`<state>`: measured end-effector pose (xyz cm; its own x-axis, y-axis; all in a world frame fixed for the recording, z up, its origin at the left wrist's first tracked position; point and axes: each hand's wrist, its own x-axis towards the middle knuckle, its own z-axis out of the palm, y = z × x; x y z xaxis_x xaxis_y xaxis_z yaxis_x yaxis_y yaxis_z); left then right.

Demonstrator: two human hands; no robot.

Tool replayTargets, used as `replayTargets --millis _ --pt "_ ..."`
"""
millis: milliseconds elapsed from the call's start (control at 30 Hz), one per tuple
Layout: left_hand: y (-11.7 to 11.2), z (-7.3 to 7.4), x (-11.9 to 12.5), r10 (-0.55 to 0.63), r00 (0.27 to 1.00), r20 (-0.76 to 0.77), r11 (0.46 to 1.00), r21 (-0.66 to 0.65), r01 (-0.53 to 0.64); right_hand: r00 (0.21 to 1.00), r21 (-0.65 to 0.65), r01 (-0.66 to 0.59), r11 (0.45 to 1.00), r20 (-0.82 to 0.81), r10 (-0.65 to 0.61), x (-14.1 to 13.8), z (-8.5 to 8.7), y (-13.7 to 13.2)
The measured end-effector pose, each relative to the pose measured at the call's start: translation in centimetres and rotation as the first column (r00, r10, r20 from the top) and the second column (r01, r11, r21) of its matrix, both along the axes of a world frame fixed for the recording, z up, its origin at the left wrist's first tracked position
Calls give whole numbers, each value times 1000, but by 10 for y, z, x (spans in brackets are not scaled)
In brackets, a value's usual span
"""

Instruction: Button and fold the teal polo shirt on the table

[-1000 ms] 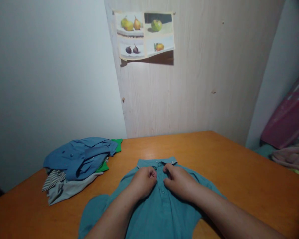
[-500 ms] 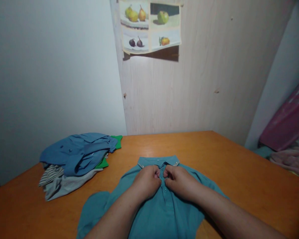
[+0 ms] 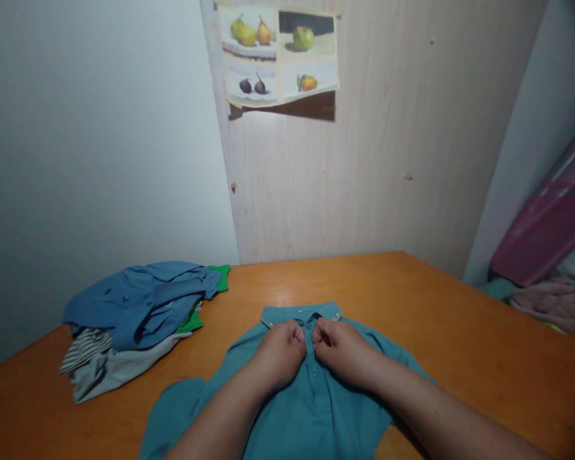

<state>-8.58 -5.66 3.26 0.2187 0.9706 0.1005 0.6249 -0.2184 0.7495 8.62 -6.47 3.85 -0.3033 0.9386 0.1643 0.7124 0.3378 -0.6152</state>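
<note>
A teal button-up shirt (image 3: pixel 297 409) lies front up on the table, its collar (image 3: pixel 282 313) pointing away from me. Just below the collar, my left hand (image 3: pixel 282 351) is closed in a pinch on the left side of the front opening. Opposite it, my right hand (image 3: pixel 342 351) pinches the right side of the same opening. Only a narrow gap separates the two hands. A small button shows on the placket below them. The fingertips are curled under, so the exact bit of cloth or button between them is hidden.
On the orange-brown table (image 3: pixel 460 345), a heap of clothes with a blue garment (image 3: pixel 138 300) on top sits at the left. Pink and mauve fabrics (image 3: pixel 551 306) are piled beyond the right edge. A fruit print (image 3: pixel 278 57) hangs on the back wall.
The view has shifted slightly, so the wall print and clothes heap appear a little further left. Both hands keep their pinch at nearly the same place on the shirt.
</note>
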Motion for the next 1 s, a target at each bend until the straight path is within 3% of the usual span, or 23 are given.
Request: replayTargets --millis 267,533,1000 --pt "-11 16 -2 -34 974 223 987 -144 67 998 -13 -5 1000 -55 5 1 9 -2" --pt "-14 23 -3 -12 929 370 978 -188 87 959 -84 -63 994 -282 37 -2 13 -4" --pt "-16 28 -3 5 911 412 974 -208 88 946 -129 -48 990 -324 4 -3 11 -2"
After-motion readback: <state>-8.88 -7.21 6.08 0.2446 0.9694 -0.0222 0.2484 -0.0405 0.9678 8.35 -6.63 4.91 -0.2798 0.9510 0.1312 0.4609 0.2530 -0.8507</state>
